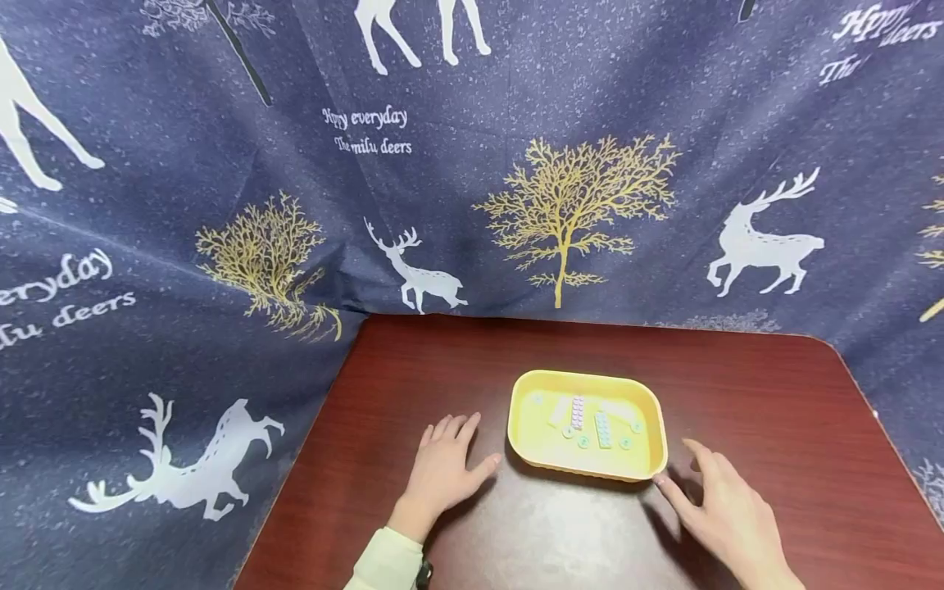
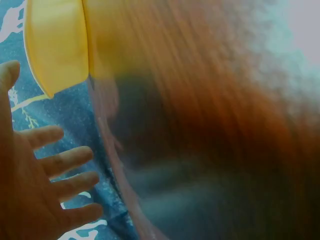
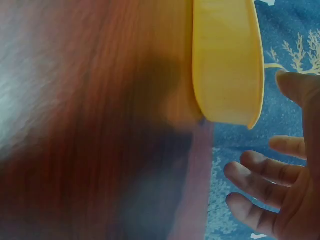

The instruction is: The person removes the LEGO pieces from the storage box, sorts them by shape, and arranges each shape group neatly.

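Tray (image 1: 586,383) sits flat on the surface (image 1: 435,352) in the head view, between the two hands. Its low wall runs all round, which presumably keeps the small loose pieces from straying. Inside lie a purple strip (image 1: 578,412), a teal strip (image 1: 603,429), some pale pieces (too washed out to name) and a few greenish rings (image 1: 583,442), most of them towards the middle and right. The left hand (image 1: 442,469) lies just beside the left end, fingers extended and thumb towards the tray, holding nothing. The right hand (image 1: 726,508) is near the right front corner, loosely spread and free of any object; whether its thumb touches the wall, I cannot tell. Likely neither grips because the tray rests steady on its own base.

The left wrist view shows the tray's outer wall, with the left hand's fingers spread apart below it and nothing between them.

The right wrist view gives the other end of the wall. The right hand's fingers are slightly bent and bare of any piece, and the thumb appears apart from the rim. The contents are hidden from both wrist cameras.
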A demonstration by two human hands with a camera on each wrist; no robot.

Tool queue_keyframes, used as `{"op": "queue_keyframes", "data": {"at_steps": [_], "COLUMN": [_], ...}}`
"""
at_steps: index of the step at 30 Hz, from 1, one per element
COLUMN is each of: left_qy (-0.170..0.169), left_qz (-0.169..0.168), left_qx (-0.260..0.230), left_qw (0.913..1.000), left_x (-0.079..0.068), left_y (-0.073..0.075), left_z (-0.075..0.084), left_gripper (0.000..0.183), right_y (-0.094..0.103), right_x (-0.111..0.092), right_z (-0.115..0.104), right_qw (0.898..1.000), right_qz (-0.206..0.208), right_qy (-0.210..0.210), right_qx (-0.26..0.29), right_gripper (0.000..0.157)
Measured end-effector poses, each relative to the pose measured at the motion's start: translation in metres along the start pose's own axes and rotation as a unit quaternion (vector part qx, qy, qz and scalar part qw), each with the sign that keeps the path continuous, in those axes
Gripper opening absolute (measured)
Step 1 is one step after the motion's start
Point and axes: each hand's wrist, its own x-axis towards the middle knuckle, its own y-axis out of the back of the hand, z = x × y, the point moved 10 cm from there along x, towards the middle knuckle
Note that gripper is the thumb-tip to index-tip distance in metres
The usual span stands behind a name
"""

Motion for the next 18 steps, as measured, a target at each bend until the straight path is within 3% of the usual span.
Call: {"op": "queue_keyframes", "data": {"at_steps": [9,18], "left_qy": [-0.011,-0.006], "left_qz": [0.009,0.013], "left_qx": [-0.048,-0.058], "left_qw": [0.9987,0.9982], "left_x": [0.007,0.014], "left_y": [0.006,0.007], "left_z": [0.011,0.017], "left_gripper": [0.084,0.079], "right_y": [0.003,0.003], "right_x": [0.012,0.027], "right_z": [-0.014,-0.034], "right_qw": [1.0,0.999], "right_qz": [-0.002,0.006], "right_qy": [0.007,0.033], "right_qx": [-0.005,-0.002], "right_gripper": [0.07,0.066]}}
